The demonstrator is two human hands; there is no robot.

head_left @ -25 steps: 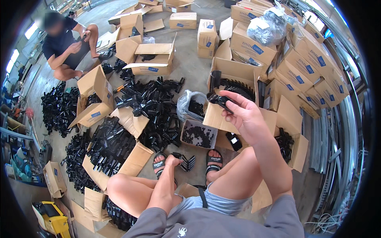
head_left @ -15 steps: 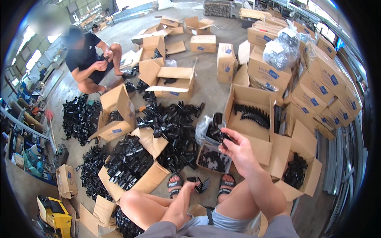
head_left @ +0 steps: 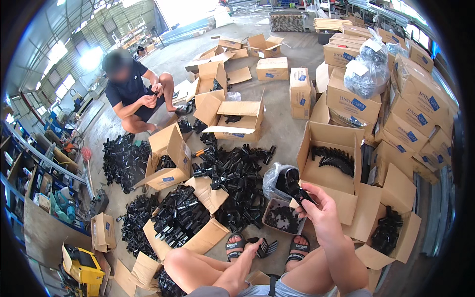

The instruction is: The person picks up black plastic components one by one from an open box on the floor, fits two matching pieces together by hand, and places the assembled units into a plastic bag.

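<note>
My right hand (head_left: 320,207) is raised over a small tray of little black pieces (head_left: 284,218). Its thumb and fingers pinch a black bracket-like plastic part (head_left: 297,191), held tilted; its exact kind is unclear. Low between my knees, my left hand (head_left: 254,247) is closed around several slim black parts (head_left: 267,248), which fan out past the fingers. Behind the tray lies a clear plastic bag (head_left: 275,179). An open carton (head_left: 324,184) to the right holds a curved row of black parts (head_left: 332,161).
Heaps of black parts (head_left: 242,173) cover the floor ahead and left, around an open carton (head_left: 168,179). Another person (head_left: 129,89) squats at far left, handling a small dark part. Stacked cartons (head_left: 405,109) rise at right. A yellow machine (head_left: 84,267) stands at lower left.
The view has tilted up, so the scene sits lower and farther right. In my right hand the black part has tipped down from nearly upright. My left hand keeps its hold.
</note>
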